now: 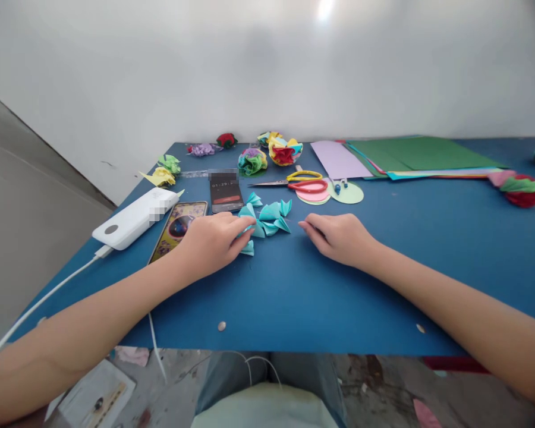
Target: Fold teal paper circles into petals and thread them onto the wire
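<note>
Several teal folded paper pieces (pixel 271 211) lie clustered on the blue table, fanned like small petals. My left hand (pixel 216 241) is closed in a pinch on a teal paper piece (pixel 248 215) at the left side of the cluster. One small teal piece (pixel 248 248) sits just below those fingertips. To the right of the cluster, apart from it, my right hand (pixel 341 238) has thumb and forefinger pressed together. A faint thin line seems to run from its fingertips toward the paper; what it is I cannot make out.
Scissors (pixel 301 180) with yellow and red handles rest behind the teal paper, by paper circles (pixel 348 193). Two phones (pixel 225 189) and a white power bank (pixel 136 219) with a cable are at left. Paper flowers (pixel 285 151) and coloured sheets (pixel 428 153) line the back.
</note>
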`<state>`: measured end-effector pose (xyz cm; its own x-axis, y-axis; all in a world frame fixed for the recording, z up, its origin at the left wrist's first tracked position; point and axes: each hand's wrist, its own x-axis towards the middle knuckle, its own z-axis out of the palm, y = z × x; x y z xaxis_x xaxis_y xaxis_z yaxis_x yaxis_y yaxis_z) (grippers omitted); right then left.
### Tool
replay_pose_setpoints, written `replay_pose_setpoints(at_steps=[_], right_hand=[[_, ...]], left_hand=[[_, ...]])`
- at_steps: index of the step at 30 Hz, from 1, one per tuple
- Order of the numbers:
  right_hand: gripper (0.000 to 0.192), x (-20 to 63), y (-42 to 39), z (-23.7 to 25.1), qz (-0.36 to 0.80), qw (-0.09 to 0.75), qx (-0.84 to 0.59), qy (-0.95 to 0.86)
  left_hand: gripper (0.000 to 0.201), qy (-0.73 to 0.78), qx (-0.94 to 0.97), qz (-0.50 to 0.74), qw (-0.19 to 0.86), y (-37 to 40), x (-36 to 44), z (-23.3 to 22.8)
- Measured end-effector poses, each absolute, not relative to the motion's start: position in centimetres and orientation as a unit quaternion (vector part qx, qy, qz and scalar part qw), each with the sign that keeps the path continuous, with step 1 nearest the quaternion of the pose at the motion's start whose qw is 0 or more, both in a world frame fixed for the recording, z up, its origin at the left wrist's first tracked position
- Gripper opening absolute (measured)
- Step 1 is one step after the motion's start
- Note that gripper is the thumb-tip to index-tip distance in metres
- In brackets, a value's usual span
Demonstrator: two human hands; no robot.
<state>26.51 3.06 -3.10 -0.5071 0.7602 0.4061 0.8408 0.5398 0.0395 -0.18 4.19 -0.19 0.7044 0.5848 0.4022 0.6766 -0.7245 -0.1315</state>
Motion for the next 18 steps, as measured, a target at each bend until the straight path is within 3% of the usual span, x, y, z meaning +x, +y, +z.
replay_pose_setpoints(at_steps=[18], right_hand=[[0.031, 26.29, 2.89, -3.01, -0.104, 0.152, -0.458, -0.869]], left_hand=[[0.029, -0.321, -0.935, -0.115, 0.101, 4.53, -0.43, -0.03]])
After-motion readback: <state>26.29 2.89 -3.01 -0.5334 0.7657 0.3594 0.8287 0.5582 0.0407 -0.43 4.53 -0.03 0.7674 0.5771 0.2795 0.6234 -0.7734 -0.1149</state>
